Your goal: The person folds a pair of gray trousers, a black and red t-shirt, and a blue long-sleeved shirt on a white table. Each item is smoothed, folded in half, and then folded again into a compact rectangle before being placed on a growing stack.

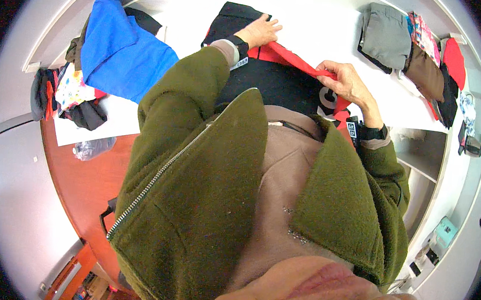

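A black garment (278,86) with a red band (283,55) and large pale lettering lies on the white table (321,27) in front of me. My left hand (260,31) rests on the upper dark fold, near the band's left end, its fingers slightly spread. My right hand (343,82) pinches the red band at the right, thumb and fingers closed on it, beside the lettering. The garment's lower part is hidden behind my jacket and arms.
At the left lie a blue garment (124,58) and mixed clothing (72,88), with a clear plastic bottle (92,150) on wood below. Folded grey (385,34), brown (424,73) and red clothes (454,62) lie at the right, above an open shelf (415,162).
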Demonstrator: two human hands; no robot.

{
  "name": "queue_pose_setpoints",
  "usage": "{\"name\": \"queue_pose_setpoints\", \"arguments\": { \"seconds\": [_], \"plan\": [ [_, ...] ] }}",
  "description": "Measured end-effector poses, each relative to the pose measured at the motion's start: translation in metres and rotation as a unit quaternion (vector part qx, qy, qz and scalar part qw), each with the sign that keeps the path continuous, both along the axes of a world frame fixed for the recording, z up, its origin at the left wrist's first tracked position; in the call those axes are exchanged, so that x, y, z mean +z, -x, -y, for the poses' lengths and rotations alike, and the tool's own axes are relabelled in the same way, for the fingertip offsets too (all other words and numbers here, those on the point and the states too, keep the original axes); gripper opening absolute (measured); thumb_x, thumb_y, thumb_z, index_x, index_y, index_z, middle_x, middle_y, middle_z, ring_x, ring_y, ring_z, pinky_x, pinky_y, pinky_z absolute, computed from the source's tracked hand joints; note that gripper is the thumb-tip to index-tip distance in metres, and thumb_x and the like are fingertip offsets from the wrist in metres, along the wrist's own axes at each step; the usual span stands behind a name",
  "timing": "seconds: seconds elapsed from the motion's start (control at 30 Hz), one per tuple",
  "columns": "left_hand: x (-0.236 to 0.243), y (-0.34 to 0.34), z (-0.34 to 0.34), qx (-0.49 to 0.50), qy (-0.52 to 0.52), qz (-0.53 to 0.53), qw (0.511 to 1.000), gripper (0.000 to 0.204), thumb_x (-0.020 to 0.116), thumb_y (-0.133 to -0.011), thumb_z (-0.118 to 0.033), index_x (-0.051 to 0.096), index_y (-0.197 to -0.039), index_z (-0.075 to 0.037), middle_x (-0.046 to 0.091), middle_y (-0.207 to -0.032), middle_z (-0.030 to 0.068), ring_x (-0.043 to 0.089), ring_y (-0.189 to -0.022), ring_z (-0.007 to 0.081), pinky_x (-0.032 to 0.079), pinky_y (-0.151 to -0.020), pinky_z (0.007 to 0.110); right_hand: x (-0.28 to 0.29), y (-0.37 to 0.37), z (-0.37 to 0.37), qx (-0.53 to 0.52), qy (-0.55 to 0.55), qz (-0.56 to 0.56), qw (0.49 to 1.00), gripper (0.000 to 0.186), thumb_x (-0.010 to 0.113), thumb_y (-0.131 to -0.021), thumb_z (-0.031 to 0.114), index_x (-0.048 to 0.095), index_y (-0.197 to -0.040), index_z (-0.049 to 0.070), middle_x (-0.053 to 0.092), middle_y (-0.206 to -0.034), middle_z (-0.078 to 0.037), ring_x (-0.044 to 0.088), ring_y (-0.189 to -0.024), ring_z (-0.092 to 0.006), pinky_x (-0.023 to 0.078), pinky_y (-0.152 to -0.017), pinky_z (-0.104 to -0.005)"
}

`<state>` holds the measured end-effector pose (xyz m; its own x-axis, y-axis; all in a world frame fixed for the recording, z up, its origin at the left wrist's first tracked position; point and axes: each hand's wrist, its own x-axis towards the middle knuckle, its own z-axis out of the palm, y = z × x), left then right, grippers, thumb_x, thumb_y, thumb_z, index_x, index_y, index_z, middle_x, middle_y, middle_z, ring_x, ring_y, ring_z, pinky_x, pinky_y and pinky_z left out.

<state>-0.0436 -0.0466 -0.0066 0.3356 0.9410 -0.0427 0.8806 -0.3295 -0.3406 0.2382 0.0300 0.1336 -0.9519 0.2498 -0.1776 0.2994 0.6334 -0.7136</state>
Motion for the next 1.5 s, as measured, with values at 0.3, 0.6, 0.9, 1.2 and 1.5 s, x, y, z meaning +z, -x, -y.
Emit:
{"name": "queue_pose_setpoints", "arguments": {
  "seconds": [0.3,0.6,0.9,1.2,1.5],
  "plan": [
    [0.006,0.078,0.017,0.155,-0.013,-0.009,0.988,0.016,0.057,-0.081,-0.014,0.072,-0.087,-0.012,0.059,-0.113,0.0089,0.049,-0.121,0.0267,0.039,-0.097,0.056,-0.003,-0.043,-0.033,-0.036,0.003,0.012,0.999,0.021,0.067,-0.082,0.019,0.065,-0.094,0.002,0.057,-0.068,-0.007,0.052,-0.066,-0.0144,0.045,-0.064,-0.0321],
    [0.081,0.158,0.042,0.330,-0.005,0.043,0.943,0.026,0.070,-0.073,-0.037,0.073,-0.083,-0.014,0.067,-0.087,0.0137,0.064,-0.086,0.0320,0.049,-0.075,0.047,-0.028,-0.021,-0.174,-0.106,-0.308,-0.008,0.945,0.033,0.070,-0.080,0.027,0.067,-0.106,0.008,0.067,-0.097,-0.018,0.064,-0.093,-0.0343,0.051,-0.079,-0.0419],
    [0.034,0.178,0.045,0.401,-0.074,0.243,0.880,0.026,0.054,-0.077,-0.017,0.070,-0.096,-0.010,0.068,-0.076,0.0176,0.065,-0.076,0.0386,0.053,-0.075,0.046,-0.111,0.047,-0.207,-0.196,-0.442,-0.013,0.875,0.025,0.062,-0.083,0.021,0.068,-0.107,0.023,0.067,-0.104,-0.012,0.061,-0.100,-0.0317,0.053,-0.083,-0.0434],
    [-0.013,0.192,0.043,0.400,-0.018,0.376,0.836,0.017,0.065,-0.079,-0.016,0.064,-0.092,-0.005,0.067,-0.072,0.0114,0.069,-0.063,0.0184,0.054,-0.060,0.032,-0.150,0.066,-0.233,-0.200,-0.231,0.031,0.952,0.028,0.059,-0.079,0.016,0.068,-0.105,0.013,0.067,-0.096,-0.020,0.064,-0.094,-0.0370,0.051,-0.082,-0.0443],
    [0.017,0.145,0.087,0.335,-0.089,0.436,0.831,0.015,0.057,-0.083,-0.012,0.064,-0.093,-0.003,0.067,-0.081,0.0173,0.065,-0.079,0.0354,0.051,-0.072,0.040,-0.150,0.014,-0.191,-0.173,-0.234,-0.061,0.955,0.023,0.054,-0.090,0.016,0.065,-0.110,0.012,0.067,-0.098,-0.018,0.063,-0.092,-0.0380,0.051,-0.080,-0.0437]
  ]
}}
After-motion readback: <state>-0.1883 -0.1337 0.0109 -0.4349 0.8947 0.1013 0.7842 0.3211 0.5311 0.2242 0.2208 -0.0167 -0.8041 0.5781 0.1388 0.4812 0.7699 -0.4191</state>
